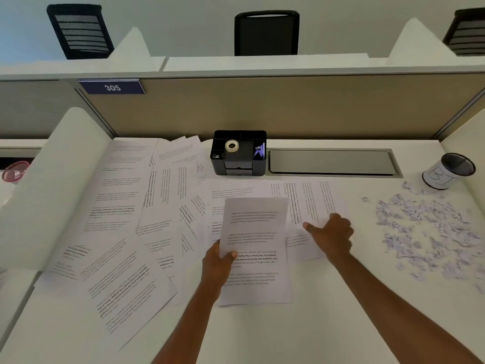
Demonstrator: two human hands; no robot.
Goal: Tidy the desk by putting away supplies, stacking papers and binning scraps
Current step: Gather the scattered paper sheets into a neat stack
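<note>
My left hand [218, 261] grips the left edge of a printed sheet [256, 248] held up above the desk's middle. My right hand [331, 235] lies fingers-down on another printed sheet [309, 203] flat on the desk to the right; whether it grips that sheet is unclear. Several more printed sheets [131, 222] lie scattered and overlapping across the left half. A spread of small torn paper scraps [430, 232] covers the right side. A black desk organiser [238, 153] at the back holds a roll of tape [232, 146] and purple-blue items [259, 151].
A small black-rimmed cup bin [446, 172] with a white label stands at the back right. A grey cable-tray lid [332, 162] sits flush behind the papers. A beige partition [288, 109] closes the back. A red-lidded object [14, 171] is beyond the left divider.
</note>
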